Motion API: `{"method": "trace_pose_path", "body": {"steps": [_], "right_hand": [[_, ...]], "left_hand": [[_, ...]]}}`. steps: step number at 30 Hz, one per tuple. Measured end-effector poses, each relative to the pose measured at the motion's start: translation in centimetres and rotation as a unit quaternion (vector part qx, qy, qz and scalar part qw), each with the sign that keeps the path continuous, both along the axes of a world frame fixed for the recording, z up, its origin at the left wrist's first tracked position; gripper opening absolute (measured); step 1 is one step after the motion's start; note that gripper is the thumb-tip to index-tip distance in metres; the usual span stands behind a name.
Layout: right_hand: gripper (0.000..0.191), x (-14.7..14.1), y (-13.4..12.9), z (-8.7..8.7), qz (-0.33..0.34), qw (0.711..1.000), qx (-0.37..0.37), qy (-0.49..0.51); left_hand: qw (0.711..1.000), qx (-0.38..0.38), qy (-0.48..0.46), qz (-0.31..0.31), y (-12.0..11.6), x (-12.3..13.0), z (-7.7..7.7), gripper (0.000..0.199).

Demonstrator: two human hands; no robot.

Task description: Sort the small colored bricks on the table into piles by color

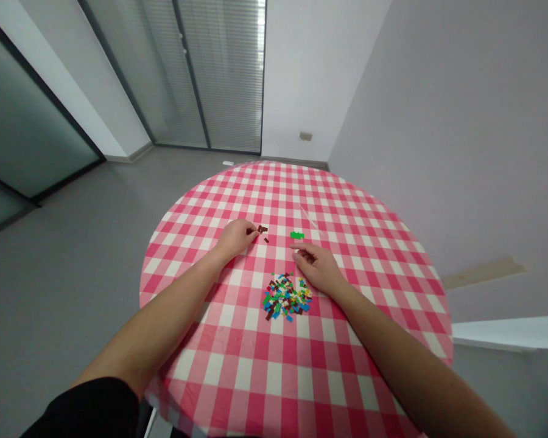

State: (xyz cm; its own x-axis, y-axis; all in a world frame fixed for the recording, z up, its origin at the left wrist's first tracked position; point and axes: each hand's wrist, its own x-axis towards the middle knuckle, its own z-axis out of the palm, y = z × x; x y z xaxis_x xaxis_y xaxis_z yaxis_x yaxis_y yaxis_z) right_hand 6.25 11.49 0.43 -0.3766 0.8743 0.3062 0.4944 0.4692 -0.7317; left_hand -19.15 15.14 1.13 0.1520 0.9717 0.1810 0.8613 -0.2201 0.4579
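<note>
**Left hand (237, 238) at the brown bricks (262, 229), right hand (315, 267) beside the mixed pile (286, 297)**

A pink-and-white gingham tablecloth (219, 359) covers the round table, with both forearms reaching across it. The mixed pile of tiny coloured bricks lies near the middle, just left of the right hand. Fingers on the left hand curl together, tips just beside the brown bricks; whether they hold one, I cannot tell. The right thumb and forefinger sit close together, also unclear, near a green plate (296, 235) on the far side.
</note>
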Motion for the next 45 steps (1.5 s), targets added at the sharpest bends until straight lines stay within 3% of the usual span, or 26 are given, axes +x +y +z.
{"method": "trace_pose_path", "body": {"steps": [11, 19, 23, 36, 45], "right_hand": [[0.029, 0.1, 0.1, -0.1, 0.000, 1.000, -0.001, 0.004], [0.028, 0.1, 0.1, 0.1, -0.001, 1.000, -0.006, 0.002], [0.028, 0.1, 0.1, 0.1, 0.000, 1.000, -0.005, 0.006], [0.028, 0.2, 0.1, -0.2, 0.004, 1.000, -0.006, -0.014], [0.030, 0.1, 0.2, -0.1, 0.007, 0.999, -0.015, -0.028]], "left_hand": [[0.999, -0.011, -0.049, 0.004, -0.2, -0.5, 0.3, 0.018], [0.985, 0.009, 0.053, -0.164, -1.5, 0.4, 1.5, 0.027], [0.972, -0.012, 0.100, -0.211, -1.9, 0.8, 1.9, 0.031], [0.973, -0.069, 0.124, -0.183, -1.4, -0.2, 1.7, 0.041], [0.971, -0.066, 0.163, -0.165, -1.3, 0.0, 1.7, 0.045]]}}
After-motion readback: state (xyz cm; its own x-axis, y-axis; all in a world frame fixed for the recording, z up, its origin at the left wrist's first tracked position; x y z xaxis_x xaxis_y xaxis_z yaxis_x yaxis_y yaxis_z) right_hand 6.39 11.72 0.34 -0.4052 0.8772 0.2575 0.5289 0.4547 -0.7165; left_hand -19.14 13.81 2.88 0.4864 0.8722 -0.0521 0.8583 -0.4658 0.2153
